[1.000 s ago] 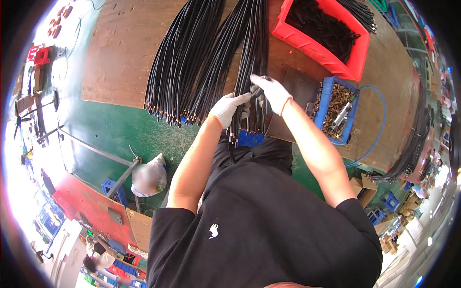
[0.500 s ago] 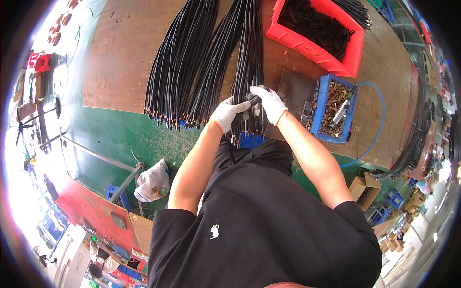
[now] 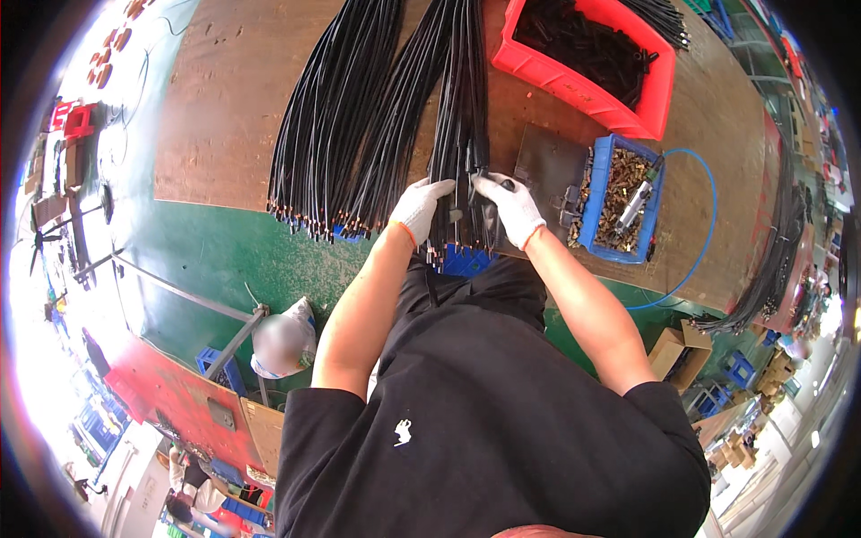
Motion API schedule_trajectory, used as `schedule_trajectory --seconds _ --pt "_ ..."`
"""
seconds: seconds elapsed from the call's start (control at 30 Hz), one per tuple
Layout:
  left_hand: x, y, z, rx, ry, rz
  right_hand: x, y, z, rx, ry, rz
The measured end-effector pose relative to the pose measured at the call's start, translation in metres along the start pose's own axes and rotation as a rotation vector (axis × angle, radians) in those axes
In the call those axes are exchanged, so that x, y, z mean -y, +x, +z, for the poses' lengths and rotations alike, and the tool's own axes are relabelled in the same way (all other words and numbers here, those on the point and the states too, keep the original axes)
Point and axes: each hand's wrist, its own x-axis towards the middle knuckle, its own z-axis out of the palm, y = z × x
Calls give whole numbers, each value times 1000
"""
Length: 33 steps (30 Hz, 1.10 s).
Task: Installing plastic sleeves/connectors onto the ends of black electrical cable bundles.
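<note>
In the head view, I am watching a person in white gloves working at a brown table (image 3: 220,117), both hands meeting at a bunch of black cables (image 3: 459,99). The bunch is running between the two sets of fingers, stretching away beyond them and poking its ends out on the person's side. The left hand (image 3: 414,211) is resting at the bunch's left side, its thumb pointing in over the cables; its other fingers are partly hiding, so I am not able to tell whether they are gripping. The right hand (image 3: 514,206) is sitting on the opposite side, its fingers curling around a small black piece (image 3: 508,185), whose dark end is showing. Left of the left fingers, two more bunches (image 3: 332,125) are lying side by side, their ends drooping past the table edge. Beyond the right fingers, toward the right, a red tray (image 3: 574,85) is holding a heap of black pieces (image 3: 578,45). Nearer those fingers, a dark board (image 3: 549,166) is lying flat, and past it a blue bin (image 3: 619,255) is holding small metal bits (image 3: 617,184), with a silver tool (image 3: 635,208) resting on them. A blue hose (image 3: 715,206) is curving around farther right.
</note>
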Motion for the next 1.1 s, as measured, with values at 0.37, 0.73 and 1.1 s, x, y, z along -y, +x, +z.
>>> schedule_trajectory --seconds 0.37,0.73,1.1 --pt "-3 16 -9 113 76 -102 -16 -54 -30 425 -627 -61" --pt "9 15 1 47 113 14 -19 -72 -36 474 -832 -44" --pt "8 8 11 39 73 -15 -23 -74 -15 234 -279 225"
